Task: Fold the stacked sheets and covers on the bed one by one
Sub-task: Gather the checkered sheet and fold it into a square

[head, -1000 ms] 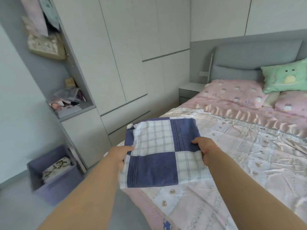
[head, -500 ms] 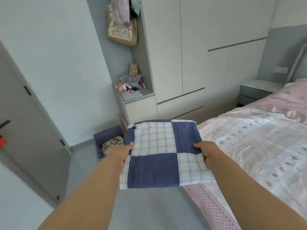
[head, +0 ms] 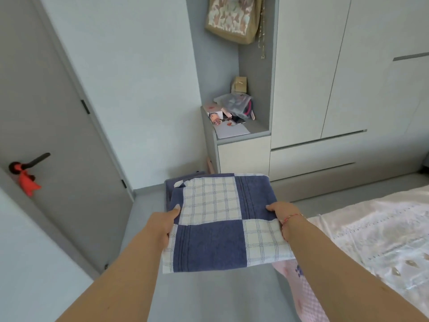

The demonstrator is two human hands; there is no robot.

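A folded cover (head: 222,226) with blue and white checked squares is held flat in the air over the grey floor, left of the bed. My left hand (head: 166,223) grips its left edge, thumb on top. On the right edge my right hand (head: 282,211), with a red string at the wrist, grips it the same way. The bed (head: 376,233), with a pale pink quilted spread, lies at the right.
A purple bin (head: 171,185) stands on the floor, mostly hidden behind the cover. A grey door (head: 58,159) with a dark handle is at the left. White wardrobes (head: 325,89) and a cluttered shelf niche (head: 234,117) stand ahead, a bag (head: 232,19) hanging above.
The view has swung left, away from the bed toward the door and wardrobe. Both hands have carried the folded cover off the bed and out over the floor.
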